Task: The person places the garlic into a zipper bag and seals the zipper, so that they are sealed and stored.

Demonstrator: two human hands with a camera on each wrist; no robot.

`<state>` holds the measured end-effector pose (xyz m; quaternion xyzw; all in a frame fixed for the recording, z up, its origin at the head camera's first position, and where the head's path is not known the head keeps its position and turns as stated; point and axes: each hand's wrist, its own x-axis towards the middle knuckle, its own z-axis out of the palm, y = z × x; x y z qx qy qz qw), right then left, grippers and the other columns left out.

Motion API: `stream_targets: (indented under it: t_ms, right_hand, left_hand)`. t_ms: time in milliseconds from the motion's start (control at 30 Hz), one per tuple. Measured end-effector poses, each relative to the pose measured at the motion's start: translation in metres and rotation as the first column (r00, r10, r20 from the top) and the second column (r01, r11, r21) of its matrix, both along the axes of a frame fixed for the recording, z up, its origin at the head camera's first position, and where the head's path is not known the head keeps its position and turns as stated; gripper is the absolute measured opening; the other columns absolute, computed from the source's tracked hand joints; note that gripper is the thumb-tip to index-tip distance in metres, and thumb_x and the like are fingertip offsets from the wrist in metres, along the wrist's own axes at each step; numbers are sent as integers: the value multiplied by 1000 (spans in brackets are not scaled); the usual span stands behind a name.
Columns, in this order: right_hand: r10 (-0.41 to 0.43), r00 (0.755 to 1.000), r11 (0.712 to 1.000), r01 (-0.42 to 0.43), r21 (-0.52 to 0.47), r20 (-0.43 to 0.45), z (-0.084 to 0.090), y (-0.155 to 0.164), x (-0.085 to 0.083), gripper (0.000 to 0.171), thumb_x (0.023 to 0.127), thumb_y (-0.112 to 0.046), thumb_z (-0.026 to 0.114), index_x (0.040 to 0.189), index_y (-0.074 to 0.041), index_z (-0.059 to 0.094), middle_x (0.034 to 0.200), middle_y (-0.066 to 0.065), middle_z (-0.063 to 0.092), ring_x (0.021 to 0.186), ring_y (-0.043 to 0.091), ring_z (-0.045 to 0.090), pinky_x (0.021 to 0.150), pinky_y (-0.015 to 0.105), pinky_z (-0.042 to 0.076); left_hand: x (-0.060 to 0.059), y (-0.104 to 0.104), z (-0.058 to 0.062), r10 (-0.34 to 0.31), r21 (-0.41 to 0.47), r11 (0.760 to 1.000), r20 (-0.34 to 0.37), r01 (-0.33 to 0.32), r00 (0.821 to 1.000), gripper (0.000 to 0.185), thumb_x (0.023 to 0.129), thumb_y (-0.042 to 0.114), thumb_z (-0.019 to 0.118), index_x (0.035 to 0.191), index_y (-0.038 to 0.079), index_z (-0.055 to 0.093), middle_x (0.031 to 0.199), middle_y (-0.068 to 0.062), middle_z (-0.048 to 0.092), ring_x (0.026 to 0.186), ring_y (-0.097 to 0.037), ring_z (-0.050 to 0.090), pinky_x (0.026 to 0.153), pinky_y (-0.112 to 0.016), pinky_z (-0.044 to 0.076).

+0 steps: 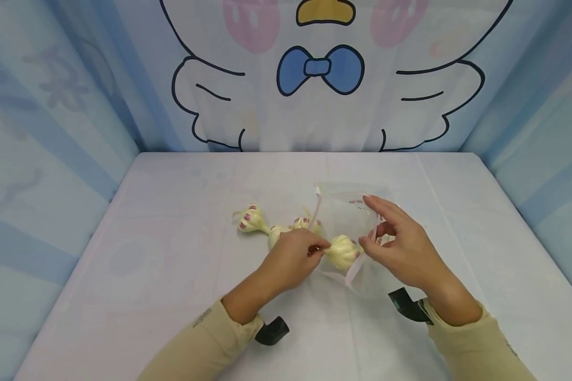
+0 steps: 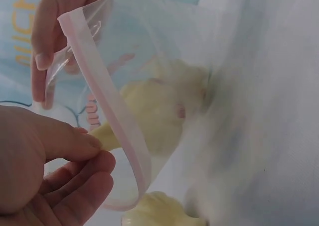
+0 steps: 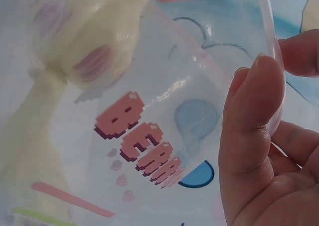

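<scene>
My left hand (image 1: 291, 257) pinches the stem of a garlic bulb (image 1: 342, 252) between thumb and fingertips. This bulb, pale yellow with purple patches, is at the mouth of a clear zip bag (image 1: 345, 211); in the left wrist view its body shows through the plastic, stem jutting out past the pink zip strip (image 2: 102, 94). With thumb and fingers, my right hand (image 1: 407, 246) holds the bag's rim on the right side, keeping the mouth spread. Pink lettering (image 3: 142, 141) is printed on the bag in the right wrist view.
More garlic bulbs lie left of the bag on the white table (image 1: 181, 254): one bulb (image 1: 252, 218) farthest left, others partly hidden behind my left hand and the bag edge. A curtain with a cartoon print (image 1: 319, 116) hangs at the table's back edge.
</scene>
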<state>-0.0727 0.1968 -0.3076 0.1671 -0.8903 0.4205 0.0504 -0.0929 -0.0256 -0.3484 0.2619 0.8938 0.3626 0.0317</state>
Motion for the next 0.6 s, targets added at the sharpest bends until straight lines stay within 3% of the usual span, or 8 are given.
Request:
stream_targets:
  t_ms: [367, 600]
  right_hand:
    - [3, 1000, 1000, -3, 1, 26, 1, -3, -1, 69, 88, -2, 72, 151, -3, 43, 147, 13, 44, 83, 20, 57, 65, 21, 55]
    - [3, 1000, 1000, -3, 5, 16, 1, -3, -2, 69, 88, -1, 72, 150, -2, 43, 148, 14, 44, 83, 20, 57, 64, 21, 55]
  left_hand:
    - [-1, 8, -4, 30, -23, 999, -99, -32, 995, 15, 92, 4, 71, 105, 6, 77, 92, -3, 69, 81, -14, 59, 71, -24, 49]
    - [2, 9, -2, 50, -17, 999, -32, -51, 998, 16, 93, 6, 70, 108, 4, 74, 95, -4, 71, 83, -14, 63, 74, -24, 52]
